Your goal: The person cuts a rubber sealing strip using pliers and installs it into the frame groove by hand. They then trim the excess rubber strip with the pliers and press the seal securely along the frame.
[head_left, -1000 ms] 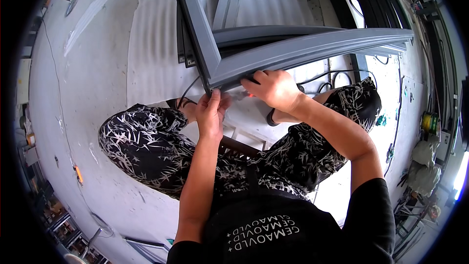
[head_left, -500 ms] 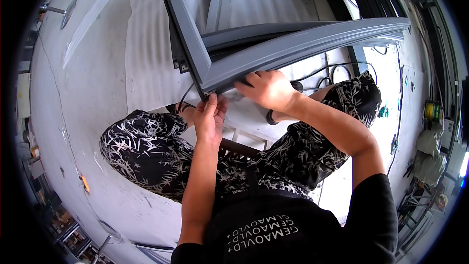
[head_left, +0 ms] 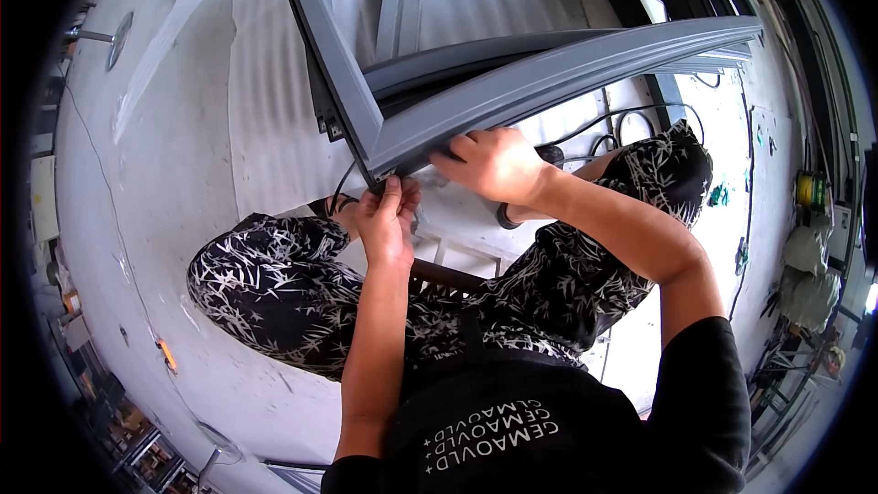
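A grey metal profile frame (head_left: pixel 549 75), like a window or door sash, stands raised before me with its mitred corner pointing toward me. Just below that corner is my left hand (head_left: pixel 389 224), its thumb and fingers pinched together against the underside; whatever lies between them is too small to make out. A little to the right, my right hand (head_left: pixel 498 166) has its fingers curled in at the near bar's lower edge. Those fingertips are partly smeared and turned from view, so what they pinch is hidden. Both hands work close together, apart from each other.
Wavy white sheeting (head_left: pixel 265 82) covers part of the floor beneath the frame. A black cable (head_left: pixel 631 112) loops at the right. An orange-handled tool (head_left: pixel 166 355) lies on the left floor. Beneath me is a brown seat edge (head_left: pixel 448 276). Cluttered racks line both sides.
The frame appears shifted slightly up and left in the picture. My right hand has moved slightly left along with it; my left hand keeps its pinch at the corner.
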